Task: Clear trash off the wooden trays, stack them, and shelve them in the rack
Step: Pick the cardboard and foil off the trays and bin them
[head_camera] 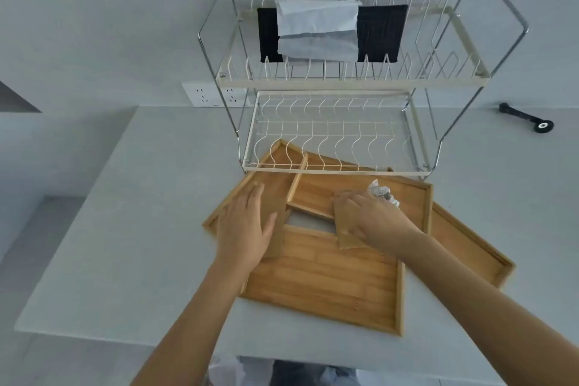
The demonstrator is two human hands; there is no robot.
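Observation:
Several wooden trays lie overlapping on the pale table, in front of the wire rack (pixel 332 147). The nearest tray (pixel 329 285) lies flat by the table's front edge. A left tray (pixel 275 166) runs partly under the rack. Another tray (pixel 413 197) sits at the right, over one more tray (pixel 470 247) behind it. My left hand (pixel 244 229) rests flat, fingers spread, on the left tray. My right hand (pixel 372 216) lies over a small wooden piece (pixel 344 229), its fingers closing on crumpled foil-like trash (pixel 380 191) in the right tray.
The two-tier rack stands against the wall; its upper tier holds a black mat (pixel 382 31) and a folded white cloth (pixel 316 28). A wall socket (pixel 203 94) is at the left. A black tool (pixel 526 117) lies at the far right of the table (pixel 125 213).

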